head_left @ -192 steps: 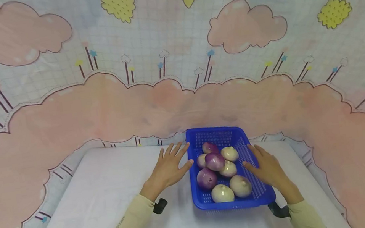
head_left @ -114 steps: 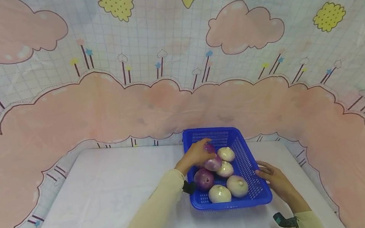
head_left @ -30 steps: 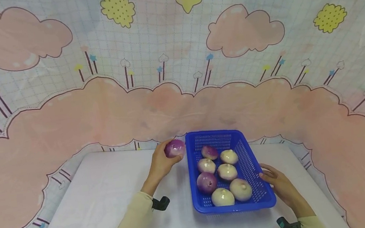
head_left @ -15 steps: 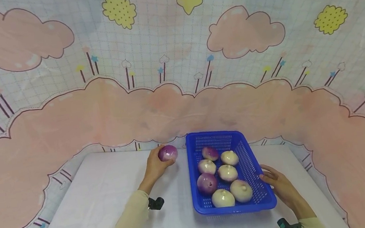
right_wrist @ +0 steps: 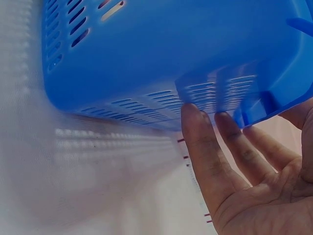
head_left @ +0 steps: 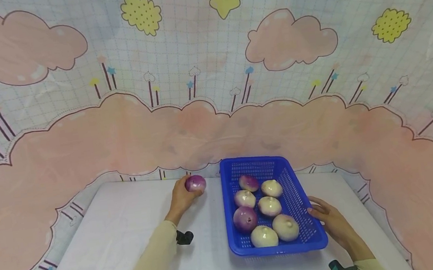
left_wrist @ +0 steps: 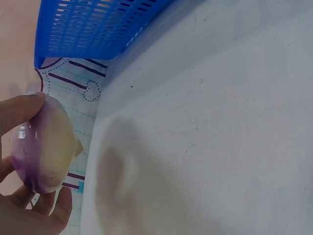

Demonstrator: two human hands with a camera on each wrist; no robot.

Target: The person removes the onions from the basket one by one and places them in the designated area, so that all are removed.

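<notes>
My left hand (head_left: pixel 181 197) holds a purple onion (head_left: pixel 195 184) near the table's far edge, left of the basket. In the left wrist view, thumb and fingers grip the onion (left_wrist: pixel 46 147) from opposite sides, its pale pointed end facing the table and a shadow falling on the cloth. My right hand (head_left: pixel 332 220) grips the right rim of the blue plastic basket (head_left: pixel 278 249), thumb over the rim. The right wrist view shows its fingertips (right_wrist: pixel 193 115) against the basket's outer wall (right_wrist: pixel 146 54). Several purple and whitish onions (head_left: pixel 264 236) lie inside the basket.
A white-covered table (head_left: pixel 103 241) lies under everything. Behind it hangs a patterned cloth backdrop (head_left: pixel 183 134) with pink clouds and stars. Each wrist wears a dark strap-on device, such as the left wrist's camera (head_left: pixel 185 237).
My left hand went into the basket, lifted out a purple onion and carried it left, lowering it slightly lately. My right hand moved down along the basket's right side and now stays there.
</notes>
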